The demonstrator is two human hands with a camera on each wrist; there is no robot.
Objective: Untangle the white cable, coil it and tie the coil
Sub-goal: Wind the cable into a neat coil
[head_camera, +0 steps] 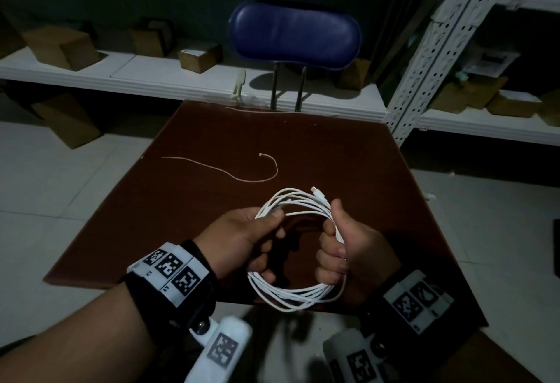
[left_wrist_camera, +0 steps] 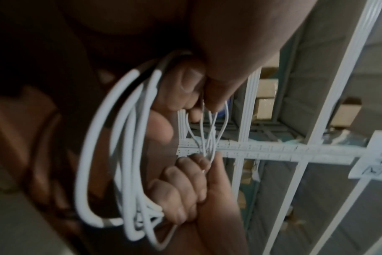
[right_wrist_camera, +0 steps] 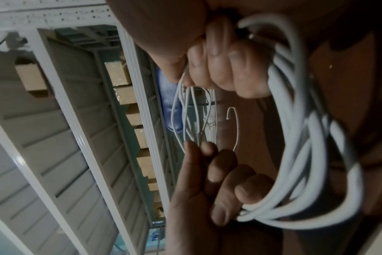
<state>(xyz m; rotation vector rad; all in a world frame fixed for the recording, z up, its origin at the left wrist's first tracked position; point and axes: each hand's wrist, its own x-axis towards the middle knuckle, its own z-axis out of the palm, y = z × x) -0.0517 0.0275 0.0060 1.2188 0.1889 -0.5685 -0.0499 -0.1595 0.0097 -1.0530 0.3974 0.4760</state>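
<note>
The white cable [head_camera: 298, 295] is gathered into a round coil of several loops, held above the brown table [head_camera: 181, 201]. My left hand [head_camera: 276, 221] pinches the coil's left side between thumb and fingers, with lower fingers curled through the loops. My right hand [head_camera: 333, 226] grips the right side in a fist, thumb up. One connector end [head_camera: 315, 189] sticks out at the coil's top. A thin pale tie [head_camera: 242, 176] lies loose on the table beyond the coil. The wrist views show the coil [left_wrist_camera: 124, 155] [right_wrist_camera: 294, 124] in both fists and the tie [right_wrist_camera: 236, 124].
A second thin strip [head_camera: 257, 109] lies along the table's far edge. A blue-backed chair [head_camera: 295, 32] stands behind the table. White metal shelving [head_camera: 151, 79] with cardboard boxes [head_camera: 60, 46] runs along the back and right. The floor is pale tile.
</note>
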